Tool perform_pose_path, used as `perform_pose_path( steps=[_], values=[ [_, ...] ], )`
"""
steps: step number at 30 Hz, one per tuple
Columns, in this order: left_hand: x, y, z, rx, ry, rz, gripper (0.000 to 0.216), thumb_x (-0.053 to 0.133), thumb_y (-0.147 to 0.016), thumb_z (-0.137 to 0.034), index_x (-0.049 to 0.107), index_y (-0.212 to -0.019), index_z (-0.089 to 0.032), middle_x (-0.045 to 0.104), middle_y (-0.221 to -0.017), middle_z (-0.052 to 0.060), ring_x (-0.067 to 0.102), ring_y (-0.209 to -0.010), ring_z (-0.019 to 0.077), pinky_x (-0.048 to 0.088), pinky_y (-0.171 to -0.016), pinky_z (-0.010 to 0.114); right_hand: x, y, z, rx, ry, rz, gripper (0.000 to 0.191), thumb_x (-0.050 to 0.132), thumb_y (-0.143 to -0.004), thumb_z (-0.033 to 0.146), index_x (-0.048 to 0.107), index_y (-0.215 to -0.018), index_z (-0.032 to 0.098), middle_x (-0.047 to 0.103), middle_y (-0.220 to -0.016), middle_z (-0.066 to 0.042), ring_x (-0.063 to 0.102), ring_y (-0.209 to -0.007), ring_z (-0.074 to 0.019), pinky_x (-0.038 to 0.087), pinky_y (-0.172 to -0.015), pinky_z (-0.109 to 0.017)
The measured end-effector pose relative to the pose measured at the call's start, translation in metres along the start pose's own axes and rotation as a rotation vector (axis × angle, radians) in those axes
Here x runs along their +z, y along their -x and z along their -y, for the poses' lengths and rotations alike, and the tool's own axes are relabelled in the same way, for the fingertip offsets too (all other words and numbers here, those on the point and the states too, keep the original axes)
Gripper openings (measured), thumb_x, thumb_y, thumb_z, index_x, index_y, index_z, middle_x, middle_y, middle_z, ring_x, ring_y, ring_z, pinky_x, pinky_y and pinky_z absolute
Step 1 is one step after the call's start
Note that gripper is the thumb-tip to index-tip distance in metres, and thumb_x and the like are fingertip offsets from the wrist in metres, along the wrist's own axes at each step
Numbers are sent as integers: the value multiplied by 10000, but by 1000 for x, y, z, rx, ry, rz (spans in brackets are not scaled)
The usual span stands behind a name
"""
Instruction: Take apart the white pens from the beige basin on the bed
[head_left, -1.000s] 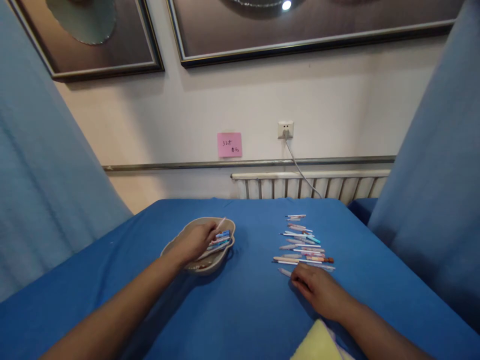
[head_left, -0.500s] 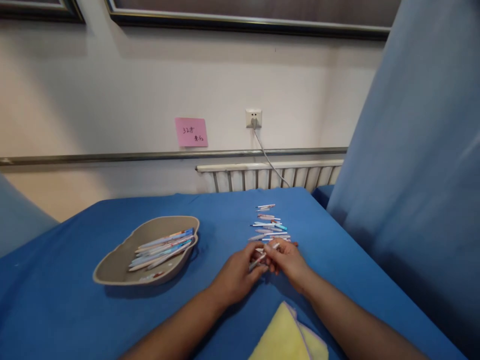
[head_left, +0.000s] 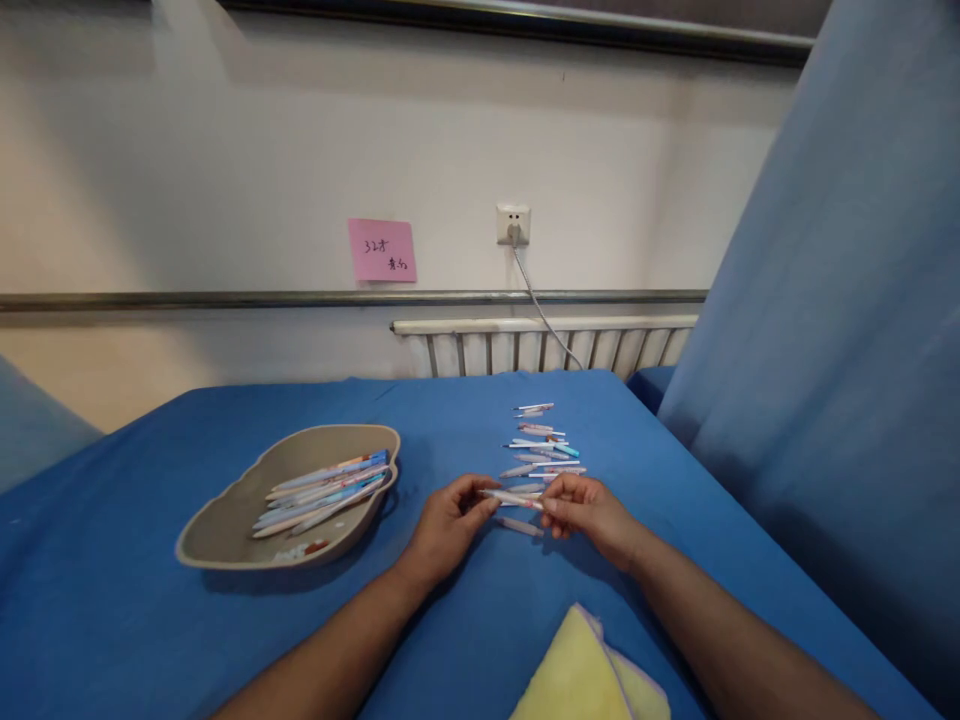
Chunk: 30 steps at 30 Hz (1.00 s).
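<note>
A slim pale pen with pinkish marks lies level between my hands, just above the blue-covered table. Its left end is pinched in my left hand, and the fingers of my right hand close on the other end. Below it, a loose greyish pen barrel rests on the cloth. Beyond my hands, pen barrels and thin white refills lie in a rough column running away from me; the nearest ones are partly covered by my fingers.
On the left stands a beige tray with several pens and small brown and white bits. A folded yellow cloth lies at the front. Blue curtain hangs along the right. A plugged-in socket is on the wall.
My hands have drawn apart, left hand to the left and right hand slightly right. The pen has turned from slanted to nearly level. The camera view has tilted slightly downward.
</note>
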<state>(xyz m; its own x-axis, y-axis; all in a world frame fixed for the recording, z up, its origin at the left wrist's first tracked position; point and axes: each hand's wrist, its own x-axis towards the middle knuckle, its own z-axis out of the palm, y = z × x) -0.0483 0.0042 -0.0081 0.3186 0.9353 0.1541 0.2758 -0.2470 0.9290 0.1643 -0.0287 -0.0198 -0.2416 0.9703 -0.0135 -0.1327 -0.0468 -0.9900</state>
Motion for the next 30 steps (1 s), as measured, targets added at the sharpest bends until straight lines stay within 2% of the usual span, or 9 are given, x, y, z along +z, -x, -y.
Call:
perform_pose_path(
  steps=[3,7,10,18,23,30],
  values=[
    [1,1,2,22,-14,64,286,616,-747,-358,649,-931,-141,664,-780,25,592,-725,167,464,-687,264,-2,3,1,-49,263,71,327,604,-779,478,594,-853,160,620,-666,-5,538,-528,-112,414,-529,-244],
    [2,7,-1,123,-225,128,242,584,-798,-338,666,-955,-174,683,-829,24,600,-744,164,461,-713,264,0,10,8,-188,769,102,214,486,-876,358,609,-835,188,590,-651,6,518,-590,-130,370,-555,-237],
    [1,10,-6,184,-368,161,230,550,-837,-340,661,-972,-192,686,-849,19,607,-763,160,449,-723,259,0,14,14,-267,999,160,218,435,-904,294,600,-803,192,636,-740,-13,546,-678,-142,356,-606,-236],
    [-3,13,-16,284,-606,296,251,399,-933,-359,602,-976,-217,670,-911,13,601,-834,155,417,-723,235,-3,14,14,-280,1183,176,199,405,-929,287,575,-875,198,670,-855,-36,589,-792,-158,355,-669,-234],
    [-4,15,-20,260,-736,335,305,324,-951,-399,548,-877,-206,644,-832,10,585,-761,158,392,-640,230,0,16,15,-282,1249,154,213,388,-940,295,567,-880,196,673,-877,-45,597,-815,-163,351,-674,-238],
    [-4,16,-23,189,-731,354,291,303,-951,-384,526,-864,-218,631,-808,-1,581,-743,157,390,-634,227,4,16,20,-251,1297,176,225,386,-937,302,579,-899,194,677,-901,-60,604,-844,-184,348,-672,-250]
  ],
)
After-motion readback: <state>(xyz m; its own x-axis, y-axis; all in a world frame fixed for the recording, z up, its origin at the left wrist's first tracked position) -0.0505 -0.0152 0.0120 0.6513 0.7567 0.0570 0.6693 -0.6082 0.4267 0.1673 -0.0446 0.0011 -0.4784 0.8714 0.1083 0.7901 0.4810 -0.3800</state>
